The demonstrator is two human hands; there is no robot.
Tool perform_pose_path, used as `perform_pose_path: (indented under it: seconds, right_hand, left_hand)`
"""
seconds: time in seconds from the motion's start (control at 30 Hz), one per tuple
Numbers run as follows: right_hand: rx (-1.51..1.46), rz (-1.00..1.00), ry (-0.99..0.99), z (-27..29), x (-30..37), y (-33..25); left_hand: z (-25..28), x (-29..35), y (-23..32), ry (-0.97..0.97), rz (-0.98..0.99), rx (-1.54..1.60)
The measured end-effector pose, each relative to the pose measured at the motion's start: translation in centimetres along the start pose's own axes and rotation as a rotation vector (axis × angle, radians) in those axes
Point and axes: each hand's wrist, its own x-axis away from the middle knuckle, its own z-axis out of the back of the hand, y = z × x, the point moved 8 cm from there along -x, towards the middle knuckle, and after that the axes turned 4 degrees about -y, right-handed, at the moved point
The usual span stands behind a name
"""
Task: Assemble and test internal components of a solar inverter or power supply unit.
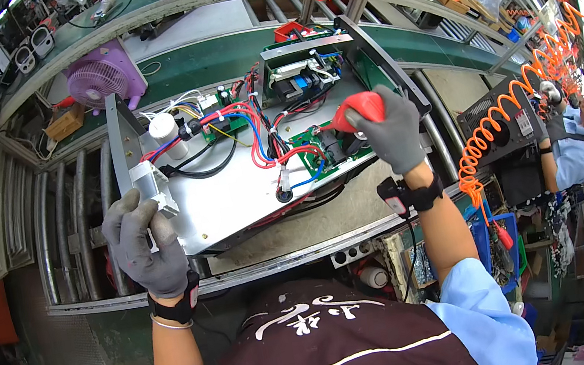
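An opened metal chassis (227,200) lies in front of me, with bundled red, blue and black wires (243,110), a white cylinder (165,135) and green circuit boards (309,142) inside it. My left hand (144,246), in a grey glove, has its fingers bent round the chassis's near left corner, beside a silver bracket (148,181). Above the right-hand circuit board, my gloved right hand (398,132) is closed around a red bulb-shaped thing (361,112). Its narrower end is partly hidden, so its exact kind cannot be made out.
The chassis rests over a roller conveyor (79,222) with a metal front rail (288,255). Behind it stand a purple fan (99,79) and a green-edged shelf. Orange coiled hoses (502,121) hang at the right. A co-worker (576,140) is by a black case (497,118).
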Motion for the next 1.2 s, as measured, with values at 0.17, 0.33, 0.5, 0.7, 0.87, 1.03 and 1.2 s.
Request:
perform_pose_path:
  seconds: [0.17,0.33,0.5,0.7,0.87,1.03,1.2]
  right_hand:
    - [0.057,-0.07,-0.05,-0.7,-2.0,0.1]
    - [0.024,-0.074,0.012,0.0,-0.4,1.3]
    - [-0.106,-0.149,0.023,-0.7,0.0,2.3]
    - [-0.26,-0.192,0.029,-1.0,0.2,4.7]
    - [-0.306,-0.263,-0.035,-0.9,-1.0,4.0]
    - [-0.71,-0.279,0.125,2.4,-0.8,3.7]
    - [-1.244,-0.49,0.206,3.1,1.5,6.4]
  left_hand:
    - [0.3,0.0,-0.1,0.052,-0.01,-0.009]
    - [0.1,0.2,-0.3,0.05,0.019,0.016]
    - [0.2,0.4,-0.2,0.016,0.004,0.029]
    - [0.0,0.3,-0.2,0.01,0.002,0.01]
    - [-0.2,0.4,-0.3,-0.005,0.02,0.014]
    - [-0.1,0.3,-0.1,-0.004,-0.001,-0.019]
    - [0.0,0.2,0.0,-0.012,-0.011,-0.025]
